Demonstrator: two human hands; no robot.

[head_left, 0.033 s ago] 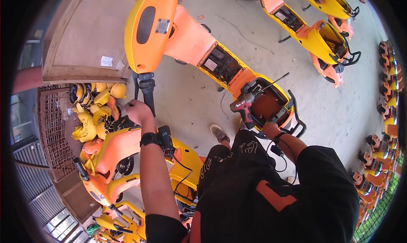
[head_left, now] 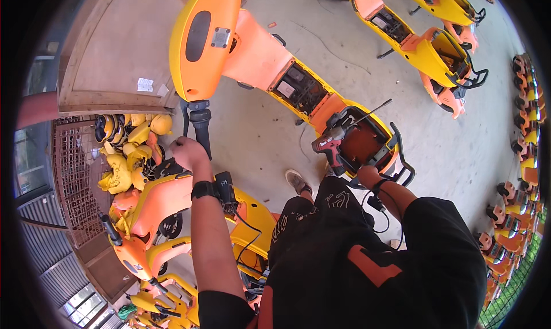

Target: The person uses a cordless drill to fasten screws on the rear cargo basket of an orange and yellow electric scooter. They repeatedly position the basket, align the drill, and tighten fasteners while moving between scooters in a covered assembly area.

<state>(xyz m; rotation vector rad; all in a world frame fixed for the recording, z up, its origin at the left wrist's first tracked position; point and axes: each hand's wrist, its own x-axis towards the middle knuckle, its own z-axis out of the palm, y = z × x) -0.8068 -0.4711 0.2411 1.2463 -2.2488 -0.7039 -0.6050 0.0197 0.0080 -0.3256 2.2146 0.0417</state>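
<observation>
"Where's the scooter (head_left: 258,47)?"
"On the floor (head_left: 252,122), with the right hand (head_left: 368,174) at its open rear compartment (head_left: 364,144) and the left hand (head_left: 189,154) by the handlebar grip (head_left: 200,121), perhaps to steady it."
"Fingers clamped?"
"Left ones look curled, right ones are partly hidden; I can't tell whether either set grips."
"The drill (head_left: 329,146)?"
"Across the compartment's edge, likely for easy reach."

A black grip (head_left: 200,125) stands close by the left hand (head_left: 189,154). Past it, there is big room over the gray floor (head_left: 252,139), up to the drill (head_left: 329,147). The drill blocks part of the open bin (head_left: 364,145), and a black rail (head_left: 400,149) curves round the bin's end.
</observation>
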